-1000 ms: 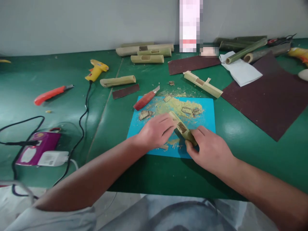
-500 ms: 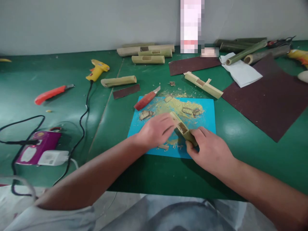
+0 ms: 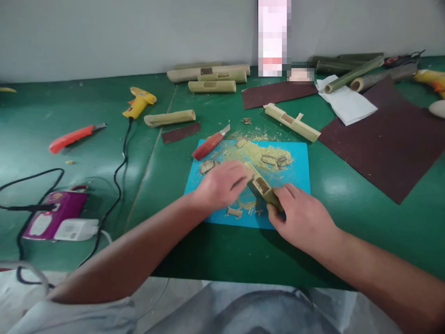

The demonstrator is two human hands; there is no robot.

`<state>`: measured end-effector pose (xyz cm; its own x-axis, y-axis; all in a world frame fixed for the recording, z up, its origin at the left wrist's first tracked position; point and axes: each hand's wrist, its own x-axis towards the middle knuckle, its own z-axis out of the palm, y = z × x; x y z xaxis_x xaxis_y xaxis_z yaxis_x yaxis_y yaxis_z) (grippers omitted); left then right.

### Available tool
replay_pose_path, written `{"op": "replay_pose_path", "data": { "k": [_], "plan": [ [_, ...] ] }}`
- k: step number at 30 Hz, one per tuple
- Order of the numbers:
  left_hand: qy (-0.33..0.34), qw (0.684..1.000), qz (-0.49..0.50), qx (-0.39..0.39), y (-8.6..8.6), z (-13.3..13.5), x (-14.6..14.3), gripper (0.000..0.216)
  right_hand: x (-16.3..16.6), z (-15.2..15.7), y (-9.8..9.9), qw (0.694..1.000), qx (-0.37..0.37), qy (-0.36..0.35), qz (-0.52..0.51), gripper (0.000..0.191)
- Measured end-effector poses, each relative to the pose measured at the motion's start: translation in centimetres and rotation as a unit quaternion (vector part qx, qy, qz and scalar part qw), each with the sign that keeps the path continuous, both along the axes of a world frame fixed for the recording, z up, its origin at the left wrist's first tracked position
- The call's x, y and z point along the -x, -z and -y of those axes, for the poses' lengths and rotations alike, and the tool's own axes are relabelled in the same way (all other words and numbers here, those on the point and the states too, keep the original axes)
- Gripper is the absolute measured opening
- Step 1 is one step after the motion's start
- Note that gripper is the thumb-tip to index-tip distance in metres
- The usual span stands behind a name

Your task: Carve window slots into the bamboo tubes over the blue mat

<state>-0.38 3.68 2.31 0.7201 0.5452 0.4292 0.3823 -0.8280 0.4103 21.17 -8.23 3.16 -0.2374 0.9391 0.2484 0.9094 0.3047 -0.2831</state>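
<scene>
A pale green bamboo tube [image 3: 271,196] with a rectangular slot cut in its top lies slanted over a blue mat [image 3: 299,174]. My right hand [image 3: 306,215] is closed round its near end, thumb on the near side. My left hand [image 3: 222,185] is closed, its fingertips by the far part of the tube beside the slot; whatever they pinch is hidden. Yellowish sawdust [image 3: 257,150] and several cut bamboo pieces [image 3: 269,160] lie beyond the tube. A red-handled carving knife [image 3: 209,146] rests across the mat's far left corner.
Cut bamboo tubes [image 3: 212,86] lie at the back, another [image 3: 291,122] beyond the mat. Brown sandpaper [image 3: 375,148] and white paper [image 3: 349,104] are right. Left are a yellow glue gun [image 3: 139,103] with its cord, a red cutter [image 3: 74,138] and a purple power box [image 3: 71,208].
My left hand has shifted slightly left, away from the slot, which shows more fully. My right hand keeps its hold on the bamboo tube. The whole view has drifted a little.
</scene>
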Motion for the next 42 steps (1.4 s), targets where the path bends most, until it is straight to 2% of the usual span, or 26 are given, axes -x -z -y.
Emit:
{"op": "replay_pose_path", "data": {
  "k": [2,5,9,12,16,19,23,26,30,34,37,40,42],
  "plan": [
    [-0.019,1.000,0.007,-0.002,0.00,0.03,-0.02,0.020,-0.02,0.02,-0.02,1.000,0.002,0.000,0.000,0.018],
    [0.019,1.000,-0.006,0.011,0.08,0.02,-0.04,0.021,-0.03,0.03,-0.03,1.000,0.009,-0.003,0.000,0.018],
    [-0.032,0.999,0.017,0.001,0.19,-0.05,-0.01,0.019,-0.03,0.03,-0.05,1.000,0.022,0.001,-0.002,0.017],
    [0.002,1.000,0.003,0.011,0.11,0.07,-0.03,0.019,-0.07,0.03,-0.02,0.999,0.031,0.005,-0.006,0.016],
    [-0.034,0.999,0.013,0.005,-0.07,0.22,-0.06,0.019,-0.10,0.00,0.03,1.000,0.028,0.006,-0.011,0.016],
    [0.006,1.000,0.011,0.016,-0.08,0.23,-0.12,0.017,-0.11,0.01,0.01,1.000,0.023,0.004,-0.013,0.016],
    [-0.027,0.999,0.030,0.016,-0.04,0.23,-0.22,0.017,-0.15,0.06,0.03,1.000,0.026,0.005,-0.014,0.016],
    [0.018,1.000,0.014,0.018,-0.06,0.34,-0.24,0.021,-0.17,0.04,0.11,1.000,0.027,0.005,-0.014,0.015],
    [-0.046,0.999,0.021,0.008,-0.05,0.34,-0.07,0.020,-0.14,0.02,0.11,0.999,0.030,0.005,-0.014,0.015],
    [-0.013,1.000,0.007,0.009,0.08,0.31,0.04,0.019,-0.13,0.04,-0.03,0.999,0.038,0.003,-0.011,0.015],
    [-0.031,0.999,0.013,-0.001,0.09,0.31,0.01,0.018,-0.13,0.02,-0.05,0.999,0.041,0.005,-0.009,0.014],
    [-0.009,1.000,0.004,0.005,0.05,0.29,-0.02,0.019,-0.13,-0.02,0.04,0.999,0.036,0.005,-0.012,0.014],
    [-0.032,0.999,0.014,0.007,0.04,0.28,-0.01,0.020,-0.13,-0.02,0.10,0.999,0.035,0.005,-0.012,0.014]
  ]
}}
